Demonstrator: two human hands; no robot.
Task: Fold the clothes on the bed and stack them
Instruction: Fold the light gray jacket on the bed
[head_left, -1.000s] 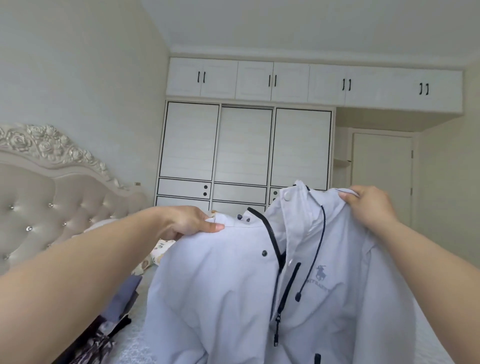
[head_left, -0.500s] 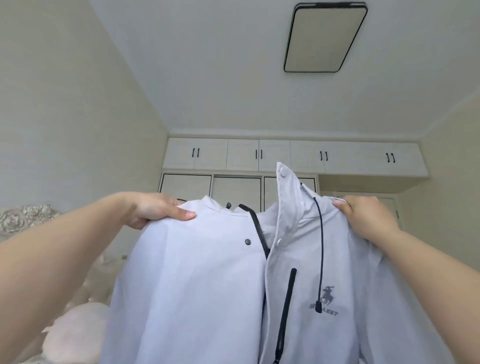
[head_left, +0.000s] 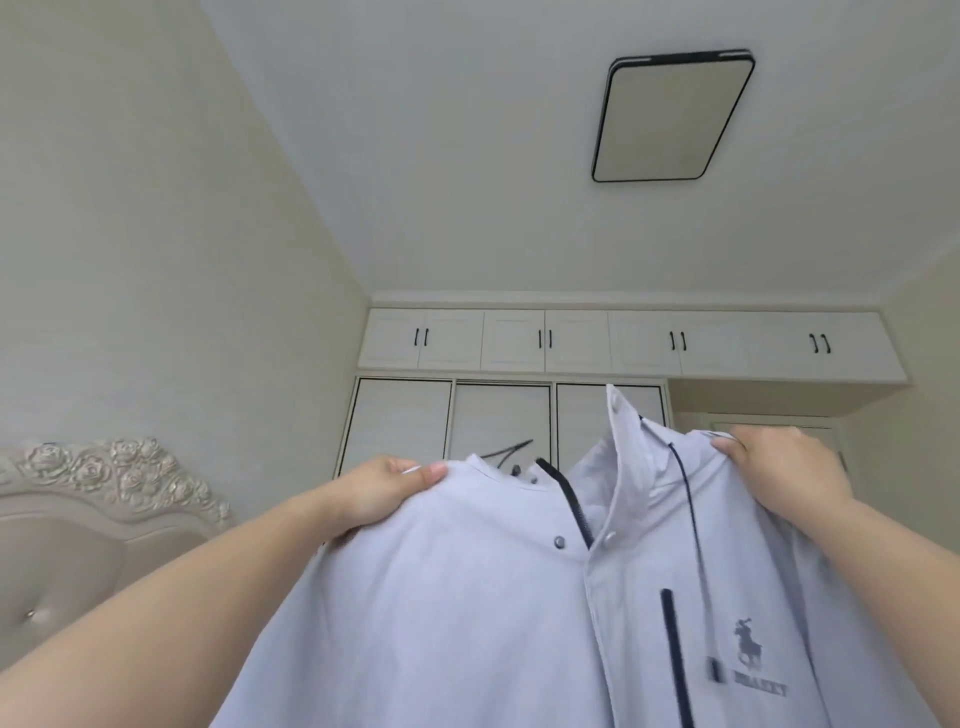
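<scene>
Bedroom view tilted up: white wardrobe doors (head_left: 498, 415) and black-framed ceiling light (head_left: 672, 117) behind, tufted beige headboard (head_left: 78, 519) at left. Pale grey zip-front jacket with snap buttons (head_left: 467, 623) hangs in the air in front of the person, front facing the camera. Left hand (head_left: 376, 493) pinches one shoulder, right hand (head_left: 774, 475) grips the other. Risk: bed out of view, so laying it down blind could bunch sleeves or skew the placket; loose drawcord may snag.

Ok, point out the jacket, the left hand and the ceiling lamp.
jacket (head_left: 467, 623): head view, front chest panel.
left hand (head_left: 382, 491): head view, back of hand.
ceiling lamp (head_left: 670, 117): head view, middle of panel.
</scene>
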